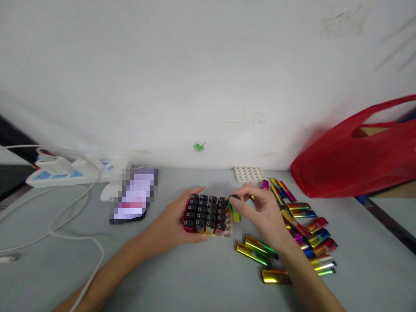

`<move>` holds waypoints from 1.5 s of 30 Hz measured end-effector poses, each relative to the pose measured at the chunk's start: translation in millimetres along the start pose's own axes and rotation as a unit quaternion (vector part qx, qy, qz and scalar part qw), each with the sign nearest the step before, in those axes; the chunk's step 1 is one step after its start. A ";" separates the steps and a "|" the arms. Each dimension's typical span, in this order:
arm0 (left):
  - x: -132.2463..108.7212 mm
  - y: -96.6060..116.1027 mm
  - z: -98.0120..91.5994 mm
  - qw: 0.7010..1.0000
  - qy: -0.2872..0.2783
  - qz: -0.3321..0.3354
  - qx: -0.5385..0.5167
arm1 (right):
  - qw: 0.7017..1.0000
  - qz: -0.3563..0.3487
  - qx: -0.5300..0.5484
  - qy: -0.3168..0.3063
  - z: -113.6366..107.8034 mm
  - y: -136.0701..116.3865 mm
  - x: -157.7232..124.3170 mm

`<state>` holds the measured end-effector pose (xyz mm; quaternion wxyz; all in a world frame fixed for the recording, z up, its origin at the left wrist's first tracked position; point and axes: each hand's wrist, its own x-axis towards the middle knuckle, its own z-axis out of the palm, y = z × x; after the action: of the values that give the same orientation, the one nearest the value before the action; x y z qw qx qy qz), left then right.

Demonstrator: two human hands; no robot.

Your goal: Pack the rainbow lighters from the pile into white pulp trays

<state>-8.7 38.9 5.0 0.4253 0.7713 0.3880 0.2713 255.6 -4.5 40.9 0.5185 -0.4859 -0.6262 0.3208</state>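
Rows of upright lighters (pixel 201 212) with black tops fill most of a white tray (pixel 228 227) in the middle of the table. Around the left side of this block my left hand (pixel 177 221) is wrapped, thumb at the front and fingers behind. A yellow-green lighter (pixel 236 213) hangs by its black top from the fingertips of my right hand (pixel 258 208), at the right edge of the tray. On the table by my right forearm lie several loose shiny lighters (pixel 255 251), some partly hidden under it.
Against the wall lies a white grid tray (pixel 249 174). A red bag (pixel 360 151) stands at the right. To the left are a phone (pixel 134 197), a power strip (pixel 74 171) and a looping white cable (pixel 52 225), which crosses over my left forearm.
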 end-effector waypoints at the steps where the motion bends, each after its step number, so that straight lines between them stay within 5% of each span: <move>1: 0.1 0.3 -0.1 1.000 0.001 0.000 0.001 | 1.000 -0.020 -0.021 -0.008 -0.3 -1.9 -0.2; 9: -0.5 3.0 -1.2 1.000 -0.007 -0.001 0.000 | 0.983 -0.111 -0.133 -0.060 -8.2 -9.7 1.2; 24: 0.2 1.6 -1.1 1.000 -0.013 -0.005 -0.014 | 0.982 -0.116 -0.125 -0.085 -9.0 -8.1 1.4; 26: 0.1 2.0 -0.8 1.000 -0.006 -0.001 -0.010 | 0.984 -0.106 -0.123 -0.071 -9.1 -7.4 0.4; 29: -0.5 2.3 -0.2 1.000 -0.003 0.004 -0.007 | 0.983 -0.070 -0.167 0.032 -11.8 -0.7 0.2; 32: -0.8 2.4 -0.3 1.000 -0.007 0.002 -0.014 | 0.941 -0.016 -0.307 0.143 -17.3 12.6 2.3; 38: -0.2 2.2 -1.1 1.000 -0.016 -0.006 -0.021 | 0.830 0.042 -0.536 0.146 -13.0 23.4 1.7; 42: -0.8 3.4 -1.3 1.000 -0.016 -0.014 -0.023 | 0.804 0.077 -0.570 0.148 -14.4 16.5 -0.2; 45: -1.2 3.8 -1.2 0.999 -0.016 -0.017 -0.027 | 0.808 0.100 -0.561 0.153 -37.2 18.2 -3.7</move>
<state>-8.8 37.1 8.8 0.4570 0.7569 0.3870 0.2617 296.4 -6.0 32.8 0.2096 -0.7947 -0.5580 -0.1144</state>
